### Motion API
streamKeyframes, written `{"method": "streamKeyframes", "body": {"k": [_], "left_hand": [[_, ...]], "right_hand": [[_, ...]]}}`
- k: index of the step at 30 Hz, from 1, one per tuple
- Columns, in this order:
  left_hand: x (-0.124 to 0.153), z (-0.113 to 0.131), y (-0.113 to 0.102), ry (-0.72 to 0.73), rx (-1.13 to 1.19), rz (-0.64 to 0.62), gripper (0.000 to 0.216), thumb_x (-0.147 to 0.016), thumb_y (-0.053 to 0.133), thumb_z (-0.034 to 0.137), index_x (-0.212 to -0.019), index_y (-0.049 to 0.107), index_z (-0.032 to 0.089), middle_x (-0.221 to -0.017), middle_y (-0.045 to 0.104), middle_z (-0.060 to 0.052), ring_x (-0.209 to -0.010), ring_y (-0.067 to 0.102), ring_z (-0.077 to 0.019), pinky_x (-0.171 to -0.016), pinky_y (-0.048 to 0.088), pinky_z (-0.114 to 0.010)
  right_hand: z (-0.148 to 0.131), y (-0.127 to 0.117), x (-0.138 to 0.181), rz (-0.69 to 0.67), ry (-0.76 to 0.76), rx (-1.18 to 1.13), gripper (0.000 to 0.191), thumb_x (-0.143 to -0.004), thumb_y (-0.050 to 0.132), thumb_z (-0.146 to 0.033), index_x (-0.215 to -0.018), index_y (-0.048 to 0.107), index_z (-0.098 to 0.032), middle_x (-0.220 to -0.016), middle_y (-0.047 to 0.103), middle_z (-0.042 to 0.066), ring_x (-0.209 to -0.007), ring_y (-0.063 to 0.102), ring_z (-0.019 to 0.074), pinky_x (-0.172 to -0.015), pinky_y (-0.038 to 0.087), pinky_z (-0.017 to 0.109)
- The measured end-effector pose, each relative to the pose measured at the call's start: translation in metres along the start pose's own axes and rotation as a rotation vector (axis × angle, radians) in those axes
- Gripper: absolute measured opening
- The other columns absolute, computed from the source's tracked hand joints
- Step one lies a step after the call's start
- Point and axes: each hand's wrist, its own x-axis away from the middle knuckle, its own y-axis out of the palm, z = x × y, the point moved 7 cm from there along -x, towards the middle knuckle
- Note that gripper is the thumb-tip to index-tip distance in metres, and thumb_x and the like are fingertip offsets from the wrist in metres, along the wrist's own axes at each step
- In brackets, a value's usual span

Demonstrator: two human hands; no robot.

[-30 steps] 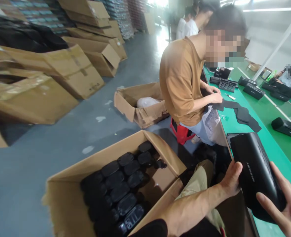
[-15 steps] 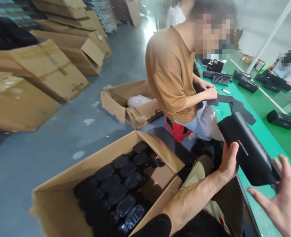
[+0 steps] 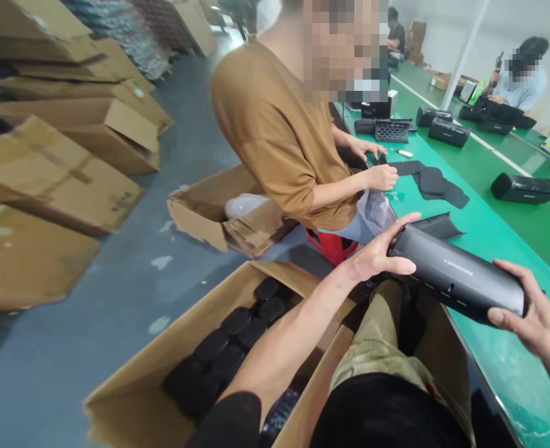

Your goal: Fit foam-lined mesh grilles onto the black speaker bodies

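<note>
Between my two hands is a black speaker (image 3: 461, 270), a rounded long body with pale MERKURY lettering and small slots along its lower edge. My left hand (image 3: 384, 252) grips its left end, thumb at the front and fingers over the top. Around the right end, my right hand (image 3: 522, 305) is closed, with the thumb below. A curved black shell piece (image 3: 440, 225) lies on the green table (image 3: 531, 367), just behind the speaker. Beside my leg, a cardboard box (image 3: 130, 386) holds several black rounded units (image 3: 235, 323) in rows.
A co-worker in a brown shirt (image 3: 275, 137) sits close at the left, hands over flat black pieces (image 3: 431, 182). Further along the table stand several speakers (image 3: 524, 188) and a pale-handled tool (image 3: 402, 153). A torn carton (image 3: 200, 221) and other boxes (image 3: 55, 168) occupy the floor.
The speaker has turned from steeply slanted to nearly level. My right hand has closed on its right end, and my left hand has shifted to its left end. The co-worker's hands have parted.
</note>
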Motion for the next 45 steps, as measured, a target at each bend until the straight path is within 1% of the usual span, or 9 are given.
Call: {"method": "streamKeyframes", "body": {"k": [5,8,11,14,19,26,31,38,45], "left_hand": [[0.075,-0.040,0.003,-0.075,0.469,0.467,0.076,-0.067,0.091,0.037,-0.139,0.067,0.030,-0.120,0.077,-0.003,-0.105,0.072,-0.0271,-0.100,0.056,-0.043],[0.143,-0.076,0.025,-0.170,0.760,0.712,0.059,-0.078,0.084,0.051,-0.130,0.071,0.025,-0.118,0.080,-0.007,-0.105,0.074,-0.0306,-0.098,0.057,-0.049],[0.200,-0.111,0.053,-0.269,0.855,0.833,0.062,-0.085,0.077,0.067,-0.126,0.074,0.020,-0.128,0.079,-0.014,-0.117,0.071,-0.0358,-0.097,0.057,-0.049],[0.245,-0.137,0.062,-0.402,0.721,0.874,0.062,-0.085,0.079,0.070,-0.124,0.073,0.023,-0.131,0.077,-0.014,-0.121,0.069,-0.0354,-0.096,0.056,-0.049],[0.272,-0.144,0.014,-0.606,0.555,0.913,0.062,-0.076,0.087,0.075,-0.101,0.070,0.020,-0.108,0.073,-0.008,-0.095,0.071,-0.0240,-0.083,0.060,-0.039],[0.187,-0.134,-0.078,-0.638,0.132,0.713,0.067,-0.076,0.087,0.069,-0.125,0.069,0.027,-0.118,0.073,-0.007,-0.095,0.071,-0.0241,-0.077,0.055,-0.033],[0.173,-0.158,-0.063,-0.748,-0.051,0.285,0.077,-0.066,0.096,0.050,-0.135,0.068,0.030,-0.125,0.073,-0.006,-0.116,0.068,-0.0329,-0.098,0.052,-0.043],[0.253,-0.161,-0.031,-0.499,-0.261,0.374,0.092,-0.070,0.090,0.056,-0.147,0.051,0.024,-0.136,0.060,-0.011,-0.120,0.059,-0.0321,-0.107,0.045,-0.045],[0.276,-0.172,-0.026,-0.444,-0.177,0.442,0.092,-0.069,0.092,0.053,-0.144,0.050,0.023,-0.159,0.047,-0.017,-0.146,0.045,-0.0402,-0.125,0.032,-0.053]], "right_hand": [[-0.031,0.033,-0.018,0.062,-0.082,-0.333,0.106,-0.076,0.093,-0.068,-0.167,0.043,-0.045,-0.163,0.053,0.010,-0.134,0.062,0.0393,-0.107,0.055,0.054],[-0.013,0.121,0.005,0.025,-0.044,-0.667,0.107,-0.079,0.089,-0.072,-0.169,0.034,-0.052,-0.175,0.039,0.004,-0.152,0.050,0.0373,-0.117,0.050,0.056],[0.017,0.226,0.044,-0.266,0.180,-0.789,0.098,-0.077,0.091,-0.071,-0.159,0.052,-0.035,-0.157,0.060,0.013,-0.142,0.059,0.0389,-0.115,0.053,0.055],[0.043,0.269,0.068,-0.475,0.378,-0.859,0.078,-0.083,0.089,-0.061,-0.148,0.061,-0.026,-0.144,0.070,0.015,-0.131,0.066,0.0381,-0.113,0.055,0.055],[0.060,0.249,0.064,-0.741,0.482,-0.796,0.075,-0.083,0.088,-0.055,-0.148,0.066,-0.026,-0.149,0.069,0.012,-0.140,0.062,0.0392,-0.119,0.050,0.054],[0.064,0.244,0.054,-0.986,0.460,-0.638,0.090,-0.080,0.089,-0.055,-0.160,0.060,-0.024,-0.155,0.066,0.010,-0.142,0.062,0.0369,-0.126,0.042,0.053],[0.079,0.238,0.047,-0.919,0.339,-0.244,0.105,-0.063,0.099,-0.048,-0.159,0.063,-0.022,-0.146,0.072,0.013,-0.131,0.070,0.0426,-0.119,0.049,0.062],[0.147,0.193,0.112,-0.552,0.445,-0.040,0.119,-0.078,0.087,-0.070,-0.173,0.036,-0.019,-0.170,0.047,0.022,-0.157,0.046,0.0427,-0.130,0.034,0.062],[0.170,0.208,0.134,-0.525,0.566,-0.333,0.116,-0.081,0.086,-0.067,-0.173,0.031,-0.024,-0.173,0.042,0.017,-0.158,0.044,0.0363,-0.131,0.033,0.052]]}}
